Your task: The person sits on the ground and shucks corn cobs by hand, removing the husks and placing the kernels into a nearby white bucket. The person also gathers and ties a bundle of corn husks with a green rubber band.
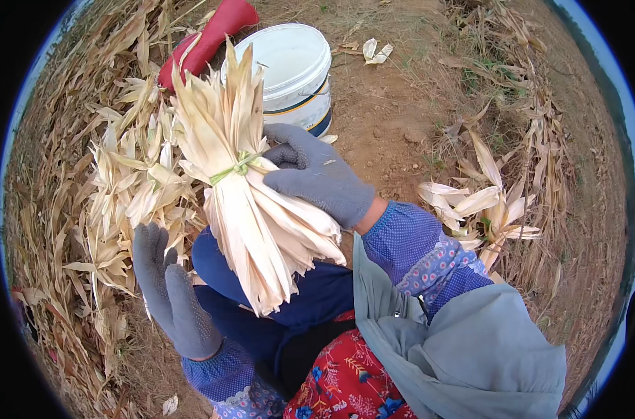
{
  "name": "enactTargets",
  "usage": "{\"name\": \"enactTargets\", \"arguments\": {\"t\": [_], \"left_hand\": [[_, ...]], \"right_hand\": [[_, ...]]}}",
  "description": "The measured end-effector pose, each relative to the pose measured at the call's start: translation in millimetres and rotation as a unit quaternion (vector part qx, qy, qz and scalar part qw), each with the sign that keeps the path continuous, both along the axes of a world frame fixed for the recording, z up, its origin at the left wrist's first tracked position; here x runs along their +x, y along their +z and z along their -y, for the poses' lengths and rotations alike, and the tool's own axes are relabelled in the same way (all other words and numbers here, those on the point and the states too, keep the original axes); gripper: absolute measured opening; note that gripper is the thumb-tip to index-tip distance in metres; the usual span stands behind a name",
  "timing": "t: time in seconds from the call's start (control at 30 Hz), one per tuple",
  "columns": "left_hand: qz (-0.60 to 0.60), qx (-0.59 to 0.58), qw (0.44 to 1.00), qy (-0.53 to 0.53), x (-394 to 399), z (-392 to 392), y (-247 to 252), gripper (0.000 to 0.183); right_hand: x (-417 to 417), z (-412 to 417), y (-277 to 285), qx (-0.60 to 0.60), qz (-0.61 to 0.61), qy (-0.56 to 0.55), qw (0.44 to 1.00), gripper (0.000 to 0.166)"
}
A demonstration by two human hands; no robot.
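Note:
A bundle of dried corn husks (244, 209) is held up over my knees, cinched near its middle by a knotted green strip (237, 168). Below the strip the pale husks fan out; above it their tips point away from me. My right hand (317, 175), in a grey knit glove, grips the bundle's right side beside the knot. Lower left, my left hand (173, 293) wears a matching glove and is apart from the bundle, its fingers raised and holding nothing.
A white plastic bucket (296, 99) stands beyond the bundle. A red object (213, 39), perhaps a boot, lies behind it. Loose husks (145, 183) heap at left among dry stalks, and more husks (485, 201) lie at right on the bare soil (380, 131).

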State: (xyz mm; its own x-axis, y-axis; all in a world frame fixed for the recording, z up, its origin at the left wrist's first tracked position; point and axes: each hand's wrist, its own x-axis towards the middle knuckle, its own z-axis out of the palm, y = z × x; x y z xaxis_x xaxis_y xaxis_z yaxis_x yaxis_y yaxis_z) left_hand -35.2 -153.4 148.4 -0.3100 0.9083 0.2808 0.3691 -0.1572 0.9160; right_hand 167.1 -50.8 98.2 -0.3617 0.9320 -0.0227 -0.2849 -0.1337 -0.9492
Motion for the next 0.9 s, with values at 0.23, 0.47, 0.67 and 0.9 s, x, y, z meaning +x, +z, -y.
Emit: {"name": "enactTargets", "arguments": {"t": [0.23,0.47,0.67,0.9], "left_hand": [[0.168,0.087,0.939,-0.289,-9.7,54.7,19.8,0.042],[0.266,0.206,0.763,-0.552,-0.1,40.3,61.0,0.03],[0.24,0.196,0.759,-0.572,-3.1,28.2,68.4,0.011],[0.076,0.024,0.965,-0.251,-50.0,54.0,38.0,0.016]], "right_hand": [[185.9,-20.4,-123.5,0.058,0.501,-0.301,0.809,0.05],[254.1,-27.7,-113.3,-0.061,0.82,-0.191,0.536,0.045],[170.6,-104.9,-101.3,-0.192,0.328,-0.266,0.886,0.069],[41.6,-217.6,-81.6,-0.29,0.247,-0.21,0.9,0.088]]}}
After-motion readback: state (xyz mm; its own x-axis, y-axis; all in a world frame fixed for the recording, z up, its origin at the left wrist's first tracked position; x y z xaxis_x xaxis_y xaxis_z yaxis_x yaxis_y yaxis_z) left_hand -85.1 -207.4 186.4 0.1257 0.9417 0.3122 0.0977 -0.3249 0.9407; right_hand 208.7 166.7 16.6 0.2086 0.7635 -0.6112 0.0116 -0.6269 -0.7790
